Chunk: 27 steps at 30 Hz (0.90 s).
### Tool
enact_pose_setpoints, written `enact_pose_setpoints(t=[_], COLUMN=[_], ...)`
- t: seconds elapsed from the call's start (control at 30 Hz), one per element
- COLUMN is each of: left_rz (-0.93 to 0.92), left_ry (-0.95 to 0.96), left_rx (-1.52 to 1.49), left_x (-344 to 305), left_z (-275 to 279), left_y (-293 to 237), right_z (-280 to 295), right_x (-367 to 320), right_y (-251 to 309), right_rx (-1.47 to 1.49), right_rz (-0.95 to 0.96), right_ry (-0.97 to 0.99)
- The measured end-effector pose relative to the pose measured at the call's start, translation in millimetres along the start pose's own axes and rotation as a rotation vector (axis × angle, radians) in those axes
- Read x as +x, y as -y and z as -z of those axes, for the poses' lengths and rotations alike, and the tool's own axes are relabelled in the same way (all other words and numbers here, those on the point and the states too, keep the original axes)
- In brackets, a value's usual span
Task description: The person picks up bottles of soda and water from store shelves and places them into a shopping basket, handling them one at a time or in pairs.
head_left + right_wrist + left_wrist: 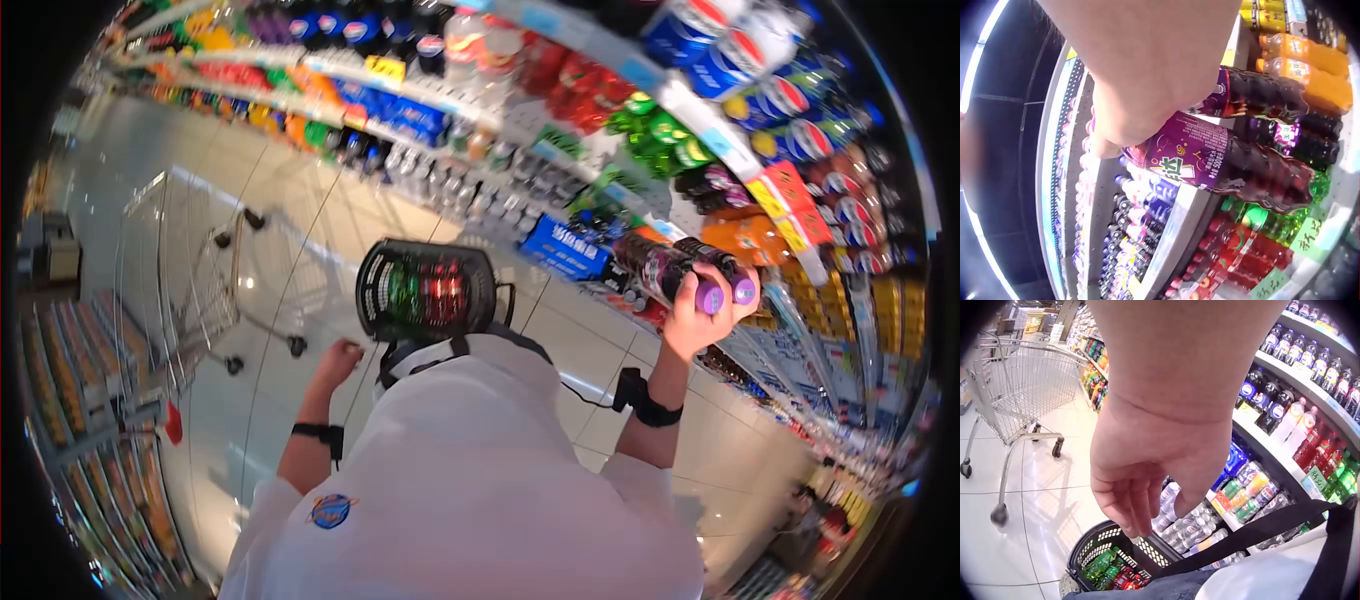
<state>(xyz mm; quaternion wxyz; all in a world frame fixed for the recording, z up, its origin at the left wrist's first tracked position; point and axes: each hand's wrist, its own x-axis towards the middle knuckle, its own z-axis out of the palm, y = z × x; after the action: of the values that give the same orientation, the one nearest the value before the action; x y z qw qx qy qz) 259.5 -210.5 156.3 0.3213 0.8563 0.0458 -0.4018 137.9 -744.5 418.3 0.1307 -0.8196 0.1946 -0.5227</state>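
Two dark bottles with purple caps and purple labels are gripped near their caps by the right hand [708, 312]. In the right wrist view the nearer bottle [1235, 165] and the other bottle [1266, 94] lie side by side, bases pointing away from the hand [1141, 106]. The left hand [343, 362] hangs with loosely bent fingers and holds nothing. Beneath the left hand [1157, 469], in the left wrist view, is a black basket [1079, 544] with green bottles [1102, 565] and red bottles [1124, 578] inside. The head view shows the basket [375, 290] in front of the body.
Drink shelves [440, 95] curve across the front and right, with orange bottles [745, 238] beside the right hand. A wire shopping cart [1035, 381] stands on the tiled floor [300, 200] to the left. Another shelf unit [85, 370] is at far left.
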Motion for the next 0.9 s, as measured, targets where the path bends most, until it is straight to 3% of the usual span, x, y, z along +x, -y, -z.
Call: enact_pose_setpoints(t=[0.07,0.17,0.23,0.37,0.43,0.53,0.57,0.73,0.9], left_rz=[-0.045,-0.2,-0.39,-0.802,-0.842,-0.605,-0.536,-0.266,-0.109], left_ry=[0.04,0.166,0.206,0.069,0.081,0.178,0.184,0.209,0.21], left_rx=[0.04,0.016,-0.088,-0.068,-0.159,-0.269,-0.295,-0.237,-0.05], left_x=[-19,-17,-3,53,90,152,174,288,373], left_z=[2,-13,-29,-66,-80,-100,-108,-162,-208], left_y=[-50,-101,-126,-136,-124,-64,-40,71,135], right_z=[-17,-60,-95,-167,-207,-270,-293,-382,-446], right_x=[-20,-68,-106,-189,-240,-321,-349,-516,-635], right_y=[9,30,44,77,88,88,90,45,3], right_rx=[0.129,0.207,0.273,0.441,0.522,0.5,0.533,0.356,0.346], right_rz=[-0.025,-0.242,-0.252,-0.25,-0.34,-0.435,-0.548,-0.612,-1.038], right_ry=[0.149,0.381,0.542,0.765,0.819,0.851,0.848,0.907,0.872])
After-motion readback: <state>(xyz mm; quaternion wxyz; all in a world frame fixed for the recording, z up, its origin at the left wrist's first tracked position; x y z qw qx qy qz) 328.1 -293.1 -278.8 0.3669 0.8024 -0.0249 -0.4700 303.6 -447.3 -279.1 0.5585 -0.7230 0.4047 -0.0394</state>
